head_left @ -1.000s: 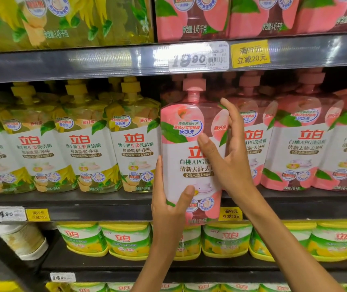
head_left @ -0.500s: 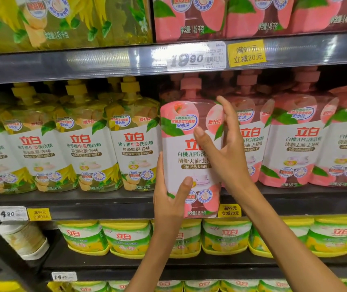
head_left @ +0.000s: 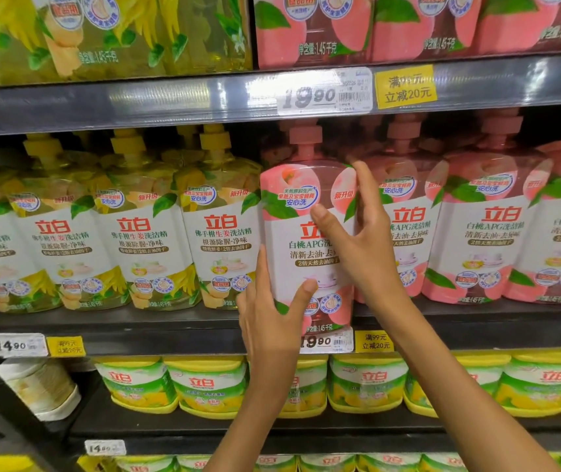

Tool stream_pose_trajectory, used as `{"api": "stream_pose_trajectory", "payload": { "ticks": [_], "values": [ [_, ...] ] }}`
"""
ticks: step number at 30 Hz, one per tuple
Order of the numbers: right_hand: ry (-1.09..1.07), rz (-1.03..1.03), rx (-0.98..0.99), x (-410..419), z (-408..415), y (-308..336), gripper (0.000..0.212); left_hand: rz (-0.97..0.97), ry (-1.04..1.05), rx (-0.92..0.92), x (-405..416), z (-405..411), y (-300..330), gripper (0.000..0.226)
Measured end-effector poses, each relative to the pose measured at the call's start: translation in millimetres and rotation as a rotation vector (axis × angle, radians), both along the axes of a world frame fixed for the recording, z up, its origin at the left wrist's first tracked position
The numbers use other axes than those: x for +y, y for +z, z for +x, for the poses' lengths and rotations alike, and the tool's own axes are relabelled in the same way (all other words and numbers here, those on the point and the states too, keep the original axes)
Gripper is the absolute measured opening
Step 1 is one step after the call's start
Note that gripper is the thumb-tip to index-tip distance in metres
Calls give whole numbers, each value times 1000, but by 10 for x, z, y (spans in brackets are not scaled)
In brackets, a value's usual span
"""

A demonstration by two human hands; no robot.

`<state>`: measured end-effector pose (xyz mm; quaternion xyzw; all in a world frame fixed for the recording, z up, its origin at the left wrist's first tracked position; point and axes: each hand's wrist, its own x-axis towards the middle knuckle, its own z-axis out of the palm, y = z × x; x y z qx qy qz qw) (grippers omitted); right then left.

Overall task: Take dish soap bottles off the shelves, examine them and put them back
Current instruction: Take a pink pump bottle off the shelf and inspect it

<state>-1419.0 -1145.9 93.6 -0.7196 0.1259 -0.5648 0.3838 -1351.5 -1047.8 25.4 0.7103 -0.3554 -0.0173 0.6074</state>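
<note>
Two hands around the upright pink bottle (head_left: 301,233): left hand (head_left: 272,321) gripping low, right hand (head_left: 357,243) gripping its right side.

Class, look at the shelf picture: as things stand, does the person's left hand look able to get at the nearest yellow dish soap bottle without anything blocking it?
Probably yes. The yellow bottle stands directly beside the left hand, front row, nothing before it. But that hand holds the pink bottle, so it must let go first.

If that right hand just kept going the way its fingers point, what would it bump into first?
The right hand points up and into the shelf, gripping the pink peach bottle. Going on, its fingertips would probably meet the neighbouring pink bottle or the shelf edge above; depth is unclear.
</note>
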Motion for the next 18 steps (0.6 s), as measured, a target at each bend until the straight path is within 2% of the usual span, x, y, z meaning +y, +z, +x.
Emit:
{"api": "stream_pose_trajectory", "payload": {
  "ticks": [2, 4, 6, 8, 10, 13, 16, 18],
  "values": [
    [-18, 11, 7, 10, -4, 12, 65, 7, 72, -30, -19, -81, -4, 85],
    [-50, 1, 31, 48, -25, 13, 67, -42, 49, 4, -27, -128, -39, 79],
    [-201, -79, 80, 80, -73, -14, 67, -73, 1, 7, 7, -147, -96, 79],
    [-349, -152, 116, 87, -143, -31, 67, -79, -9, -88, 50, -137, -167, 88],
    [-350, -169, 122, 75, -173, -23, 70, -95, 13, -136, 49, -105, -222, 91],
    [-348, -150, 148, 42, -111, -7, 73, -118, 6, -116, -9, -42, -211, 86],
    [-419, -166, 199, -15, -67, 19, 75, -47, 72, -180, -69, -49, -175, 87],
    [-469, -220, 226, -66, -58, 41, 73, 46, 194, -302, -87, -59, -165, 89]
  ]
}}
